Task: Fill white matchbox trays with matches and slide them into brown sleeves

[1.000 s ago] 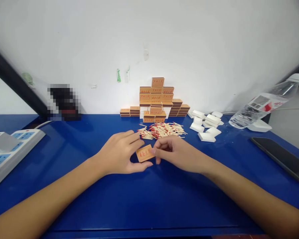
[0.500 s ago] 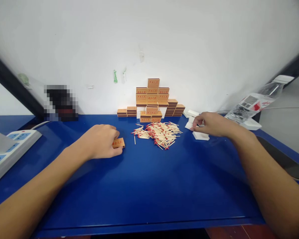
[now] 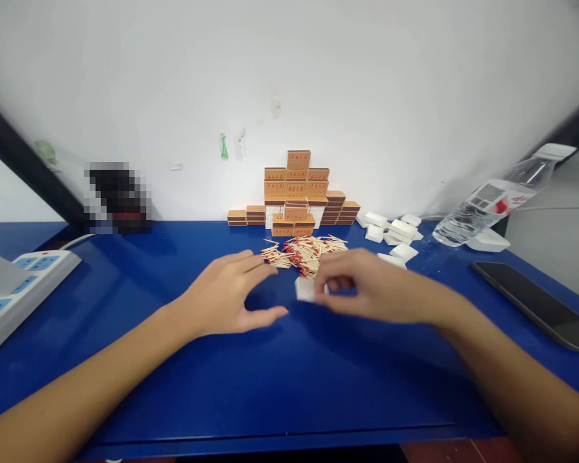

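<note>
My right hand (image 3: 361, 286) pinches a small white matchbox tray (image 3: 304, 289) just in front of the pile of loose red-tipped matches (image 3: 306, 252). To its left, my left hand (image 3: 231, 292) is held above the table, thumb and fingers apart, with nothing visible between them. The orange matchbox seen earlier near that hand is out of sight now. Behind the matches, orange matchboxes (image 3: 296, 188) stand stacked in a stepped tower against the wall. More white trays (image 3: 401, 230) lie heaped at the right of the tower.
A clear plastic bottle (image 3: 492, 199) leans at the right, with a dark phone (image 3: 535, 305) lying in front of it. On the left edge of the blue table (image 3: 289, 386) sits a white power strip (image 3: 29, 283). A pixelated dark object (image 3: 120, 199) stands by the wall.
My left hand has let go of the orange matchbox, opened and shifted right. My right hand has come left from the heap to the middle, carrying a white tray.
</note>
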Motion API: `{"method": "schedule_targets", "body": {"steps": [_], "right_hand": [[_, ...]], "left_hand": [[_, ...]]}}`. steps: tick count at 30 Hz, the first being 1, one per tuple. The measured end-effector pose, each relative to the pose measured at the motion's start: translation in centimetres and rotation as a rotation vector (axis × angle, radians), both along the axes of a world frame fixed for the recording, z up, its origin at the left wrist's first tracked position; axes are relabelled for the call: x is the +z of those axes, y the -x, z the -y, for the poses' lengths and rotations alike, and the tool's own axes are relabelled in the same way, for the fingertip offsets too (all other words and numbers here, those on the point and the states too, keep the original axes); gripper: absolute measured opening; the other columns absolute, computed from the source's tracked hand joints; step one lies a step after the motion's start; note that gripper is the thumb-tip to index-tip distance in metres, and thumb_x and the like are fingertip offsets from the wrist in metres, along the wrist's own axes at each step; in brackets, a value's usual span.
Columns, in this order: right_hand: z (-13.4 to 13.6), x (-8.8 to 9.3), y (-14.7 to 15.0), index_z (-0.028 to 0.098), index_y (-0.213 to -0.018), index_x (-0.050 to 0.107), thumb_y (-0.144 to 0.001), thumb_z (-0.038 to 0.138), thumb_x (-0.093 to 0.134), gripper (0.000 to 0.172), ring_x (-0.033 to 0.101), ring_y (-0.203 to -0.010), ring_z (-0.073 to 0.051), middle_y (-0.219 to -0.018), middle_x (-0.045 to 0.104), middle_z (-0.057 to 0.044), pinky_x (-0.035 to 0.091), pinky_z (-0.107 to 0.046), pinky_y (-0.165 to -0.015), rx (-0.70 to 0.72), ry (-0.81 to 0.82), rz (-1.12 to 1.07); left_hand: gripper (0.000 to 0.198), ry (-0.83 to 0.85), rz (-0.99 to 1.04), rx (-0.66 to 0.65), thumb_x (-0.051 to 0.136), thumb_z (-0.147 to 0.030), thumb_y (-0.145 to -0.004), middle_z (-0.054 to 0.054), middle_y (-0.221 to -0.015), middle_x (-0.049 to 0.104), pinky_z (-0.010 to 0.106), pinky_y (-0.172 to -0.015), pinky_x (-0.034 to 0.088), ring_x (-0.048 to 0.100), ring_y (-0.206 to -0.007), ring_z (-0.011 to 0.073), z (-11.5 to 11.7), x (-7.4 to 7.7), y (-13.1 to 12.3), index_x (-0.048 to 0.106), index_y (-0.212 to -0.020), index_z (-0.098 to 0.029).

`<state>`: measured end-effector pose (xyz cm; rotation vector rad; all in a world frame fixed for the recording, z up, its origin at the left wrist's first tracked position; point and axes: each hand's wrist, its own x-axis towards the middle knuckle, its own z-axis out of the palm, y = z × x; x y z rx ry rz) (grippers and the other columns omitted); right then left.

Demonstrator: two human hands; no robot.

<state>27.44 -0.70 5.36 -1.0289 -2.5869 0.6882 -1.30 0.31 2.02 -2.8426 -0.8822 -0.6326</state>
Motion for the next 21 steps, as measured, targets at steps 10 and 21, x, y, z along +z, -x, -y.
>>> {"method": "schedule_targets", "body": {"steps": [10,21], "right_hand": [[-0.6,-3.0,1.3,0.021,-0.091,0.069,-0.103,0.033,0.060,0.019,0.056,-0.074,-0.015,-0.081,0.066,-0.001,0.038,-0.029,-0.068,-0.114,-0.202,-0.012],[-4.0,-4.5,-0.2,0.020,-0.100,0.067,-0.099,0.033,0.059,0.015,0.060,-0.081,-0.019,-0.097,0.064,-0.007,0.042,-0.032,-0.072,-0.299,-0.421,0.060]], "left_hand": [[0.030,0.239,-0.083,0.006,0.070,-0.051,-0.090,0.003,-0.092,0.069,0.036,-0.072,0.047,0.067,-0.084,0.0210,0.9,-1.1,-0.7,0.073,-0.094,-0.022],[0.037,0.180,-0.160,-0.034,0.069,-0.054,-0.086,0.005,-0.086,0.066,0.038,-0.073,0.050,0.062,-0.077,0.0226,0.4,-0.6,-0.4,0.070,-0.094,-0.018]]}}
